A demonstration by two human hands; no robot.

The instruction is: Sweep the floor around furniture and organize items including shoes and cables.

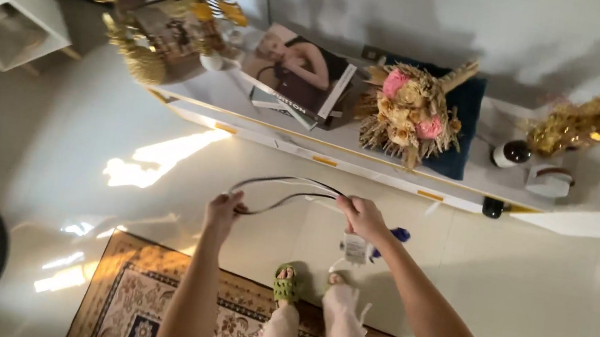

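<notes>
- While both hands pinch it, the cable loop spans between left hand and right hand; even coils seem best.
- Below the right fingers dangles a white plug.
- Beyond the fingers: white shelf, dried bouquet.

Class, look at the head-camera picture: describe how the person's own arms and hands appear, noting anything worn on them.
Both arms are bare from the picture's lower edge to the fingers: no sleeves show. The left hand and right hand wear no gloves, and no watch, bracelet or ring can be made out at this size.
</notes>
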